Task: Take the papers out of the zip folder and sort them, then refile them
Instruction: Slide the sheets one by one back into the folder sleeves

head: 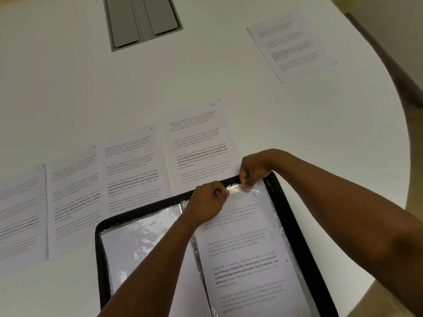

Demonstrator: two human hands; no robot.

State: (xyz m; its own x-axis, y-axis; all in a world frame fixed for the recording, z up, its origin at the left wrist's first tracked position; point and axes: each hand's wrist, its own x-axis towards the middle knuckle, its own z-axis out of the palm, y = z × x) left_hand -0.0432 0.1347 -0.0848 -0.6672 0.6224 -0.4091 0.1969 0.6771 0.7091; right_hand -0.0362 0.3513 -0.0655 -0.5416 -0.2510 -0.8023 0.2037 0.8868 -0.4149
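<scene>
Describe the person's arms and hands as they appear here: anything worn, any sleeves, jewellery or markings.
Both forearms are bare right up to the frame edge, with no sleeves showing. The left hand and the right hand wear no gloves, and no watch, bracelet or ring can be seen on either wrist or on the fingers that show. No markings are visible on either arm.

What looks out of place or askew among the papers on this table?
One printed sheet lies alone at the table's far right, tilted, apart from the overlapping row of sheets beside the open zip folder.
</scene>
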